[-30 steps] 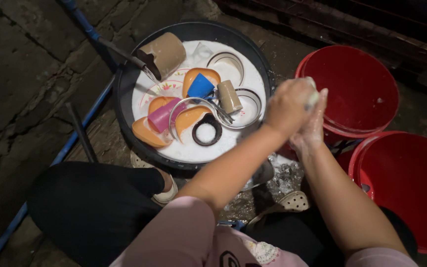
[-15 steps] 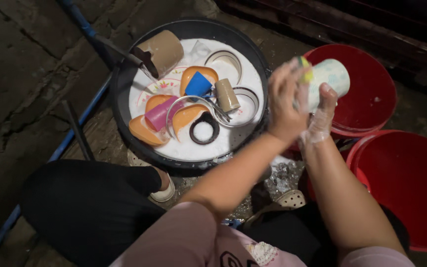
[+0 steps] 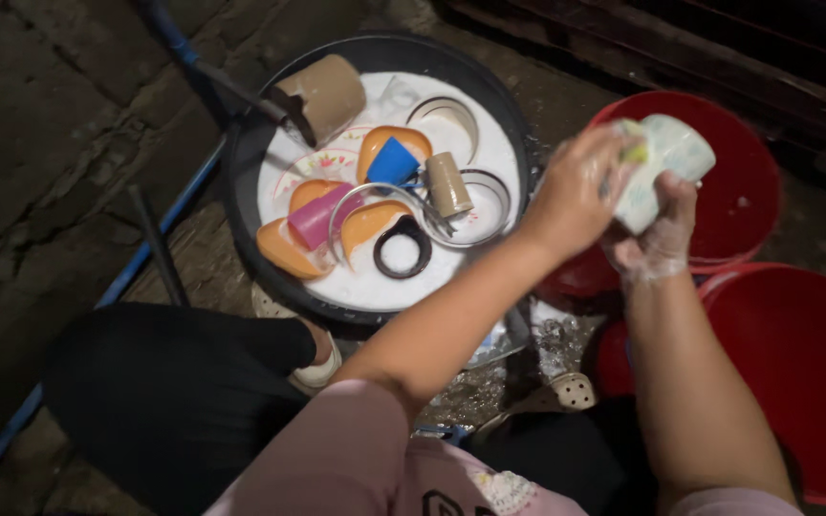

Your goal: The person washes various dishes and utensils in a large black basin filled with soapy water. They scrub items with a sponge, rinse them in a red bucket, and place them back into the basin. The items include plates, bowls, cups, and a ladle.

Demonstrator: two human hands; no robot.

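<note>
Dark, cracked stone paving fills the left of the scene, with a blue pipe (image 3: 136,272) running across it, and over this ground we find a person crouched low, black trouser leg (image 3: 169,401) bent in front and pink sleeves at the bottom edge. Up at the right, both hands meet above the nearer of two red buckets (image 3: 752,182): the right hand (image 3: 662,244), slick with suds, curls its fingers around a pale, patterned cup (image 3: 666,162), gripping it from below, while the left hand (image 3: 576,196) presses a yellow-green sponge (image 3: 635,148) against the cup's side, fingers closed on it. So the cup sits clear of the water, held between the two hands, over the bucket's rim. A second red bucket (image 3: 805,373) stands just beside the first, lower right. Off to the left, a big black basin (image 3: 250,191) brims with milky, soapy water, and floating in it are orange bowls (image 3: 284,253), a blue cup (image 3: 392,162), a pink cup (image 3: 315,218), a tan cup (image 3: 448,183) and a brown mug (image 3: 322,96) tipped against the rim. A pale sandal (image 3: 317,368) peeks out below the basin.
</note>
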